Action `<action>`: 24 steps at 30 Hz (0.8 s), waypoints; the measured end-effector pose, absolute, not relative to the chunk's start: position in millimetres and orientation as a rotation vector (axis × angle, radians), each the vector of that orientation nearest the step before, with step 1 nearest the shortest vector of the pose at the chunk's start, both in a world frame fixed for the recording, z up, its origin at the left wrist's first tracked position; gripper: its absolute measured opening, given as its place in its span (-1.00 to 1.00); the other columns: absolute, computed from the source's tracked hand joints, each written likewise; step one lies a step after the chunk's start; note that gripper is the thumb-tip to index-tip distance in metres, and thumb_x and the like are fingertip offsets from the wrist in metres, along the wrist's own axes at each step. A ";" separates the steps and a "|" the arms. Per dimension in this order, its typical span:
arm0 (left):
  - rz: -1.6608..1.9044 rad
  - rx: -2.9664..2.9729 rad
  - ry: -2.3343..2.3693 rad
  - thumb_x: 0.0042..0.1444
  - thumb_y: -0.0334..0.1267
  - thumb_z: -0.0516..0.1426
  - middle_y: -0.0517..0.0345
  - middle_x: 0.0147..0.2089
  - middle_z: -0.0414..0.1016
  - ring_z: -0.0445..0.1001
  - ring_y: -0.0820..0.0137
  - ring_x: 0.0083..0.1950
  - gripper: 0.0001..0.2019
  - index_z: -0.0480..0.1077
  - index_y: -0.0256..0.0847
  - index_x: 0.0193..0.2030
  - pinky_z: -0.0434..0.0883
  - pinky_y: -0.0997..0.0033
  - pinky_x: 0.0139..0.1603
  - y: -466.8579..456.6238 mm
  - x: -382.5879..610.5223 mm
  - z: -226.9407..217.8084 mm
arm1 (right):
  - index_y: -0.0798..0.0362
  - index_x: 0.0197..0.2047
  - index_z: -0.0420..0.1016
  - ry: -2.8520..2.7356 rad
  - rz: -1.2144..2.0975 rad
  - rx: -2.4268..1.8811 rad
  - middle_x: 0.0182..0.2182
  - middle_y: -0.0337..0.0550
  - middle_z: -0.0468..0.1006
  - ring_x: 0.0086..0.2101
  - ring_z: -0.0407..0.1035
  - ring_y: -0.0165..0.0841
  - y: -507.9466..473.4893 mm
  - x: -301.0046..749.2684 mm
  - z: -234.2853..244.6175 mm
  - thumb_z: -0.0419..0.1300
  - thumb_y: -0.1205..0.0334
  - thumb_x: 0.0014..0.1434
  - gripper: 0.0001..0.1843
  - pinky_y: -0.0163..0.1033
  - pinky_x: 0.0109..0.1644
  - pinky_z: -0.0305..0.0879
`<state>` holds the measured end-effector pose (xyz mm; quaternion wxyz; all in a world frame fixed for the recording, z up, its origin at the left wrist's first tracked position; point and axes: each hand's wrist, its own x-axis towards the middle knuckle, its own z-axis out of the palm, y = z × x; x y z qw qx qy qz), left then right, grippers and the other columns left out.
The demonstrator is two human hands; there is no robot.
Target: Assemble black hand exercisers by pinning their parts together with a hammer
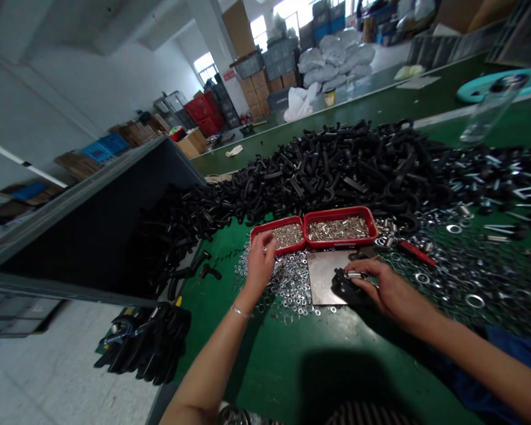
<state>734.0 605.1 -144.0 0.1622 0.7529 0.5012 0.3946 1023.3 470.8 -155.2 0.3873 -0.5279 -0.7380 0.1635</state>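
My left hand [260,264] reaches to the near edge of the left red tray [274,226], fingers curled together over small silver parts; what they pinch is too small to make out. My right hand [376,284] is closed on a black plastic part [346,285] with a small silver pin on top, resting on a bare metal plate [323,273]. Loose silver washers [287,283] lie scattered between the hands. A second red tray [340,213] of silver pins sits beside the first.
A big heap of black curved plastic parts [336,165] fills the green table [301,366] behind the trays. A dark grey bin [92,230] stands at the left. Washers and rings [469,277] spread at the right. Black parts [146,342] lie on the floor.
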 end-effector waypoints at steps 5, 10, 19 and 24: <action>1.054 1.892 1.853 0.28 -0.39 0.03 -0.11 0.00 0.51 0.47 0.23 0.08 -0.78 0.42 -0.32 -0.01 0.37 0.15 0.22 693.5 691.3 -148.0 | 0.02 0.02 0.18 -1.715 0.610 -1.556 -0.19 0.01 0.54 -0.24 0.51 -0.21 482.0 1020.8 -169.0 -0.05 0.01 0.42 -0.73 -0.12 -0.14 0.43; 1.235 2.013 1.688 0.28 -0.41 0.05 -0.03 0.10 0.46 0.39 0.28 0.20 -0.76 0.40 -0.23 0.05 0.28 0.20 0.31 641.3 725.6 -159.7 | 0.05 -0.07 0.40 -2.053 0.317 -1.636 -0.04 0.14 0.52 -0.08 0.43 -0.03 496.3 1019.3 -188.8 -0.06 0.04 0.40 -0.69 0.10 0.04 0.31; 1.218 1.862 1.576 0.41 -0.13 0.03 0.00 0.10 0.49 0.44 0.28 0.16 -0.73 0.40 -0.16 0.12 0.36 0.20 0.24 481.9 694.9 -137.0 | -0.01 0.12 0.36 -1.754 1.617 -1.063 -0.14 0.03 0.61 -0.17 0.54 -0.13 504.9 902.9 -176.6 0.05 -0.21 0.32 -0.49 0.04 -0.05 0.48; 1.329 1.668 2.182 0.42 -0.05 -0.04 -0.05 0.05 0.52 0.48 0.25 0.09 -0.63 0.45 -0.24 0.06 0.36 0.22 0.18 421.3 554.4 -103.1 | 0.06 0.16 0.26 -1.462 2.262 -0.743 -0.21 0.00 0.60 -0.24 0.55 -0.22 484.4 801.8 -171.3 0.21 -0.20 0.23 -0.38 -0.03 -0.07 0.49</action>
